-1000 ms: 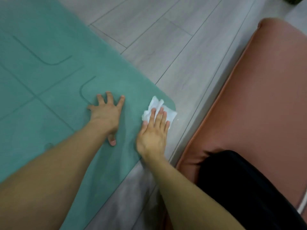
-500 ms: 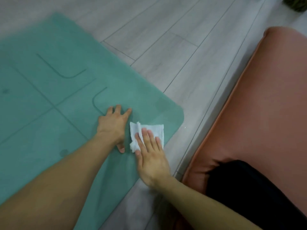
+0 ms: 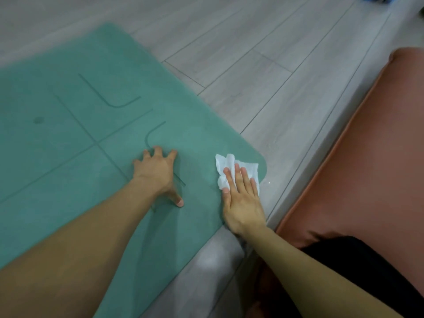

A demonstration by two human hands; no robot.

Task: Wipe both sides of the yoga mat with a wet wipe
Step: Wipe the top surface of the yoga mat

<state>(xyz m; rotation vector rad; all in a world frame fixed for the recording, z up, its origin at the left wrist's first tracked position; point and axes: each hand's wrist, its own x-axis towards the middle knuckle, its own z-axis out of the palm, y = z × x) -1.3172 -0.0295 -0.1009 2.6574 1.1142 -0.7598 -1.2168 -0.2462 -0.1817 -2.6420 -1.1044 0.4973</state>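
On the grey plank floor (image 3: 263, 72) the teal yoga mat (image 3: 96, 143) lay flat, printed guide lines facing up, its rounded near corner just beside a pink cushion (image 3: 367, 157). At that corner sat the crumpled white wet wipe (image 3: 238, 167), pressed down by the straight fingers of the flat right hand (image 3: 241, 198). The left hand (image 3: 158, 174) was spread open on the mat nearby, bracing it. The job looked part done at best: this upper face was under the wipe, one dark spot showed farther off, and the underside probably remained untouched, since the mat was not turned over.
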